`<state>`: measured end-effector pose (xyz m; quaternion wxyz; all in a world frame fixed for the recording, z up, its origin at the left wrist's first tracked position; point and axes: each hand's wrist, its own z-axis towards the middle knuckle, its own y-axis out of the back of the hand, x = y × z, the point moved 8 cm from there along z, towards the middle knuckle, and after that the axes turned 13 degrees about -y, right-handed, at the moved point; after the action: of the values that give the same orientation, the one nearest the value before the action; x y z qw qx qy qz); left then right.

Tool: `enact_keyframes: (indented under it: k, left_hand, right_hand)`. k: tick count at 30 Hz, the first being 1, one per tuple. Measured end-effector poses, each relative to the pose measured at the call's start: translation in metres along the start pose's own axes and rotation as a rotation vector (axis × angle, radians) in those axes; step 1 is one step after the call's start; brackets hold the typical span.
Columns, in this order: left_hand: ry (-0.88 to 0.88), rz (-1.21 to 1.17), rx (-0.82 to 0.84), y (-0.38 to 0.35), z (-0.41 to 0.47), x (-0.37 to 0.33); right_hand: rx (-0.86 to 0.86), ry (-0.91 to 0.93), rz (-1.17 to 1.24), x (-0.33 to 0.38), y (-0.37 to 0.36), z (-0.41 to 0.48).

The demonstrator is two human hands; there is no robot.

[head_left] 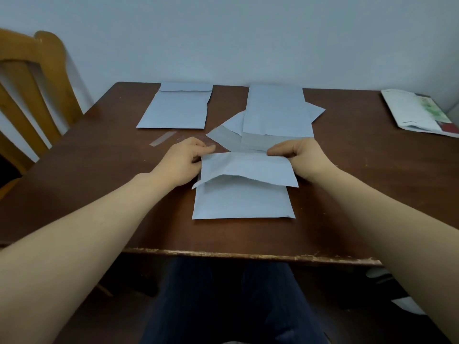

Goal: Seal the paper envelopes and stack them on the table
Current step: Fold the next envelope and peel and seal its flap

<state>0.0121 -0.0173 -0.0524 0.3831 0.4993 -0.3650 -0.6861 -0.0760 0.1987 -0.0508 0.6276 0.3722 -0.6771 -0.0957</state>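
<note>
The envelope point(243, 202) lies flat on the table point(99, 194), just in front of the person, with its flap point(248, 170) bent over toward them. The left hand point(182, 161) and the right hand point(300, 155) each pinch one end of the fold. The paper looks light, thin and easy to crease — best held at the flap corners.

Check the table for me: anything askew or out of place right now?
Yes. In the far envelope pile, the lower ones poke out crooked on both sides. A loose pale strip lies just beyond the left hand.
</note>
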Motion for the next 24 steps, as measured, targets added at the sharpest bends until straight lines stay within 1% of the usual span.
enact_keyframes:
  k: [2,4,9,13,15,19,24]
  left_hand:
    - [-0.071,0.098,0.032,0.000,-0.001,-0.005]
    - [-0.113,0.161,0.031,0.001,-0.002,-0.008]
    - [-0.124,0.205,0.000,0.008,-0.003,-0.010]
    - [-0.198,0.213,0.014,0.008,-0.009,-0.019]
    - [-0.220,0.204,0.054,0.006,-0.012,-0.026]
    - [-0.160,0.262,0.209,-0.005,-0.014,-0.026]
    - [-0.180,0.310,0.230,-0.006,-0.013,-0.029]
  right_hand:
    - [-0.019,0.066,-0.093,0.003,-0.001,-0.003]
    - [-0.027,0.099,-0.128,0.004,-0.002,-0.004]
    - [-0.063,0.152,-0.177,0.004,-0.006,-0.003]
    - [-0.078,0.175,-0.235,0.002,-0.009,-0.003]
    - [-0.076,0.175,-0.231,0.002,-0.009,-0.003]
    - [-0.038,0.208,-0.214,0.006,-0.007,-0.010]
    - [0.001,0.270,-0.309,0.002,-0.002,-0.030]
